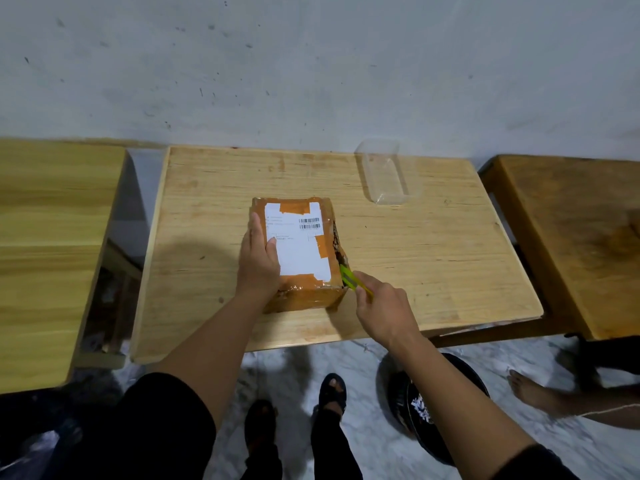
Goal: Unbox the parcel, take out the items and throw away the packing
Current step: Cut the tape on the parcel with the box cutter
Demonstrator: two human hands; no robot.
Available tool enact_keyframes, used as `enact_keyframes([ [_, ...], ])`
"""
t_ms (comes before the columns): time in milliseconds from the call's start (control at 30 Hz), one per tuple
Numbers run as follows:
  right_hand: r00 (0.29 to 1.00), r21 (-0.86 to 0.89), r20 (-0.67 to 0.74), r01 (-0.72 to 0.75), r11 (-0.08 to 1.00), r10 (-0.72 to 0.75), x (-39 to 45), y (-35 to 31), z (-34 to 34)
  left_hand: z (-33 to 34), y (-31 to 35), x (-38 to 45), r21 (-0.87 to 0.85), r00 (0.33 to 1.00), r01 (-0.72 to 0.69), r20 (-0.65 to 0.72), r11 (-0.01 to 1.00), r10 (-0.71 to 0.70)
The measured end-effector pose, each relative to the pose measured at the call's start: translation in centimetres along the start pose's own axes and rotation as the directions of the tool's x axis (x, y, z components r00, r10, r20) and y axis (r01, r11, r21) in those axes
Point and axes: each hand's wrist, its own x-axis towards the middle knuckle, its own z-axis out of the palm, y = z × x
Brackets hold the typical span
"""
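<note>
Pale, scuffed wall (311, 64) forms the far background, with three wooden tables set side by side against it. On the middle table (433, 258) stands a brown cardboard parcel (304, 296), sealed with brown tape and bearing a white shipping label (298, 244) with barcodes on its top face. The left hand (258, 261) lies flat on the left part of the parcel's top, fingers extended and thumb resting on the label, pressing down rather than clasping. The right hand (381, 306) is closed around a green utility knife (349, 280), whose tip meets the parcel at its near right top edge, where the tape looks torn and ragged. A clear plastic container (384, 174) sits at the far right of the same table, well apart from the parcel. Below the table's near right edge, on the marbled floor, stands a round bin lined with a black bag (415, 403). The person's feet in dark sandals (332, 389) show at the near edge; another person's bare foot (530, 389) appears at right.
</note>
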Motion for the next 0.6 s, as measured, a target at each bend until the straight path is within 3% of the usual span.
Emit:
enact_keyframes([
  [167, 0.998, -0.007, -0.044, 0.039, 0.999, -0.039, -0.4, 0.6, -1.4, -0.8, -0.3, -0.1, 0.003, 0.996, -0.032, 0.078, 0.999, 0.032],
  [267, 0.985, -0.011, -0.038, 0.168, 0.986, -0.168, -0.5, 1.0, -2.8, -1.5, -0.5, -0.2, 0.011, 0.989, -0.047, 0.143, 0.999, 0.045],
  [400, 0.885, -0.064, 0.232, 0.427, 0.902, -0.403, 0.8, 0.3, -3.7, -2.1, -0.4, -1.0, -0.053, 0.987, -0.016, 0.162, 0.998, 0.024],
  [600, 0.746, -0.163, 0.488, 0.588, 0.792, -0.454, 4.7, -1.4, -3.7, -2.6, -0.2, -1.9, -0.015, 0.986, -0.004, 0.166, 1.000, 0.007],
])
